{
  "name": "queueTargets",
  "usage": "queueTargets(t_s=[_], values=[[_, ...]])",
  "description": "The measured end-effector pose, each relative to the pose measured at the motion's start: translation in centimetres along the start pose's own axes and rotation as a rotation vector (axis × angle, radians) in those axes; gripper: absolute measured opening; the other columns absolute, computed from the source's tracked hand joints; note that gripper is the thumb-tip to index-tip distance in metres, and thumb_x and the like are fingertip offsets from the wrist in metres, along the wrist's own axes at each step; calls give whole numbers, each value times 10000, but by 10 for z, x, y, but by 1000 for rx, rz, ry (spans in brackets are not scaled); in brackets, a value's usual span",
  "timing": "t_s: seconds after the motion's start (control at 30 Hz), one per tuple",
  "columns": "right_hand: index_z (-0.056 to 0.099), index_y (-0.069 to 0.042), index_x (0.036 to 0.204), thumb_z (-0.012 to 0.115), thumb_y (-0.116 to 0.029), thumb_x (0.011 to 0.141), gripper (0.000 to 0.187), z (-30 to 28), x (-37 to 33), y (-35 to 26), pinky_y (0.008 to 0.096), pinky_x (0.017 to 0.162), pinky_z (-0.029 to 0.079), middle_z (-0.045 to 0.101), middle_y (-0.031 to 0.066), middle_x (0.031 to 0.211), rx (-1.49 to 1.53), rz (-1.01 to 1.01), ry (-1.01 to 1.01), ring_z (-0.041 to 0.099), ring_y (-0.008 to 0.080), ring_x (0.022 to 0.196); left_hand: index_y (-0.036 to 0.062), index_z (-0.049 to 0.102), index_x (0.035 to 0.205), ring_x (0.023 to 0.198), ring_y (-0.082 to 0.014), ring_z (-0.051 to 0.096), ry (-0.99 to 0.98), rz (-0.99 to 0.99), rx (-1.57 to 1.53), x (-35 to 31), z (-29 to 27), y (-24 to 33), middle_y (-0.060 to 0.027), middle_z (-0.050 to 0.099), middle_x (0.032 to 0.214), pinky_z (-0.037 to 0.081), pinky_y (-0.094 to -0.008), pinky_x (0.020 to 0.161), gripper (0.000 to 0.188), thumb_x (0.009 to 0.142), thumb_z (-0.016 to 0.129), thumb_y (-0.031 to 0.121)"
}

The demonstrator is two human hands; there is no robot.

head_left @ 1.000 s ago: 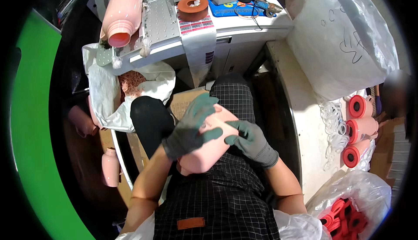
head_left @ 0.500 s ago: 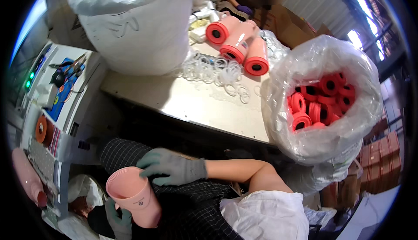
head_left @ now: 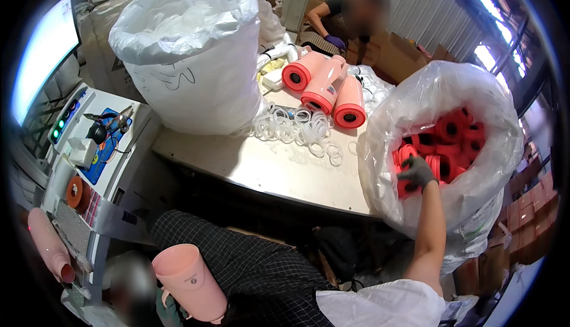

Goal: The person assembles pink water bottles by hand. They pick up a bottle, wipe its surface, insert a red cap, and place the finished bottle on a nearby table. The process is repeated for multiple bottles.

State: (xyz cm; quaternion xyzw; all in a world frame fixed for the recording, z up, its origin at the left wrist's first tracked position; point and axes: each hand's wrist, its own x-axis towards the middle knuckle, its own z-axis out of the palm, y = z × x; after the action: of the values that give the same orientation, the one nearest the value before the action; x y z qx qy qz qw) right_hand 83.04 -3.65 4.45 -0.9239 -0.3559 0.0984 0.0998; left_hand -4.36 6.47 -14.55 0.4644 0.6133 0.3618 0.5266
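A pink plastic jug body [head_left: 191, 281], open at its top and with a side handle, leans across my lap. My left hand [head_left: 168, 308], in a grey-green glove, is closed at its handle side, partly hidden behind it. My right arm stretches to the clear plastic bag at the right, where my gloved right hand [head_left: 419, 172] reaches in over the red ring-shaped parts [head_left: 454, 126]. Its fingers are apart, touching the parts at the near left of the pile; none is lifted.
Three pink jugs with red bases [head_left: 321, 101] lie on the table [head_left: 285, 175] beside several clear rings [head_left: 312, 126]. A white sack [head_left: 193, 98] stands at its left. Tools lie on a white machine [head_left: 130, 149]. Another person [head_left: 332, 27] sits beyond.
My right hand has left the jug's rim and moved right into the bag of red parts. My left hand still holds the jug. The view has tilted upward.
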Motion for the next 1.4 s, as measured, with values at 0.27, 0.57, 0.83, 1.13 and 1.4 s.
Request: queueTargets(t_s=[0.27, 0.57, 0.83, 1.13, 1.4], values=[[567, -36, 1405, 940, -245, 790, 749, 60, -64, -301, 371, 1040, 541, 688, 122, 1276, 896, -702, 122, 671, 217, 1157, -15, 620, 1323, 1035, -195, 673, 260, 700, 586, -10, 15, 23, -121, 661, 1210, 543, -327, 870, 327, 1073, 569, 189], [692, -34, 1198, 715, -101, 918, 288, 312, -185, -456, 413, 862, 512, 654, 146, 1061, 821, -879, 162, 628, 313, 994, -17, 618, 1336, 850, -118, 640, 569, 105, 94, -77, 56, 79, -51, 694, 1004, 536, -288, 768, 374, 1023, 648, 185], [602, 11, 1418, 732, -183, 913, 556, 297, -199, -443, 389, 851, 496, 593, 142, 1034, 836, -1017, -388, 590, 282, 907, -7, 669, 1298, 1035, -259, 750, 368, 346, 172, -72, 63, 91, -163, 740, 1193, 594, -359, 877, 409, 929, 770, 136], [710, -25, 1315, 877, -357, 789, 644, 218, -223, -502, 420, 862, 501, 631, 115, 1008, 690, -1820, -611, 606, 295, 931, -12, 664, 1302, 1126, -324, 738, 249, 324, 144, -66, 60, 90, -195, 718, 1287, 594, -398, 951, 510, 914, 807, 287], [656, 20, 1376, 731, -410, 936, 619, 215, -232, -497, 416, 847, 487, 619, 119, 1001, 595, -1830, -629, 584, 303, 911, -14, 646, 1305, 1043, -372, 753, 372, 382, 226, -78, 75, 76, -246, 715, 1250, 621, -415, 890, 522, 905, 811, 278]])
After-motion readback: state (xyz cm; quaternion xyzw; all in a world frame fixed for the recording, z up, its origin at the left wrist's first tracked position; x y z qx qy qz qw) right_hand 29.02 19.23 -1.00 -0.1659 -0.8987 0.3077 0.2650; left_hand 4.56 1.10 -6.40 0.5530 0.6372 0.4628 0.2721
